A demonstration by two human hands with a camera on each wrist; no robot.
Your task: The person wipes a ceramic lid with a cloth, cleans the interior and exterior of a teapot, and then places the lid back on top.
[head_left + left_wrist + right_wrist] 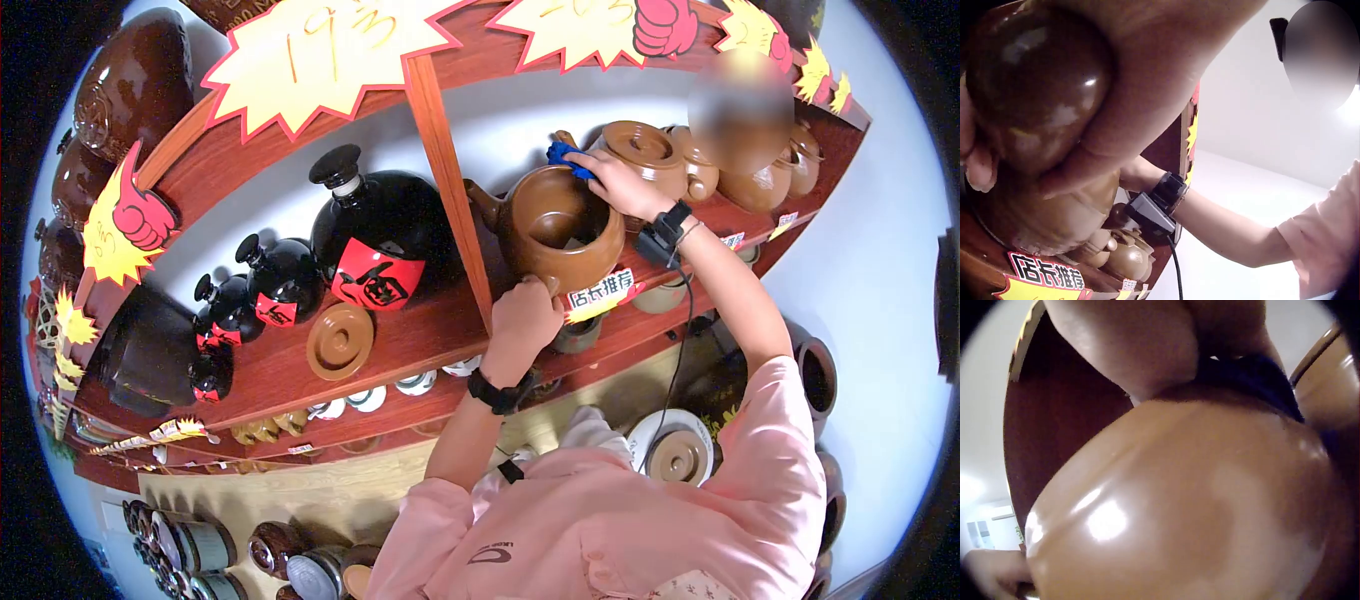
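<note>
A brown glazed clay pot (pixel 520 215) with a side spout stands lidless on the wooden shelf, its mouth tipped toward the head camera. My left hand (pixel 525 320) grips the pot's stubby handle at the front; in the left wrist view the fingers curl round the handle's rounded brown end (pixel 1035 87). At the far rim, my right hand (pixel 622 187) holds a bunched blue cloth (pixel 570 160). The right wrist view shows the cloth (pixel 1250 381) against the upper side of the shiny pot (pixel 1172 500). A round brown lid (pixel 340 342) lies on the shelf to the left.
Black bottles with red labels (pixel 380 275) stand left of a wooden upright (pixel 445 170). Close on the right is a lidded brown pot (pixel 640 150), with more pots beyond. A price sign (pixel 600 295) hangs at the shelf edge. A black cable (pixel 683 350) trails from the right wrist.
</note>
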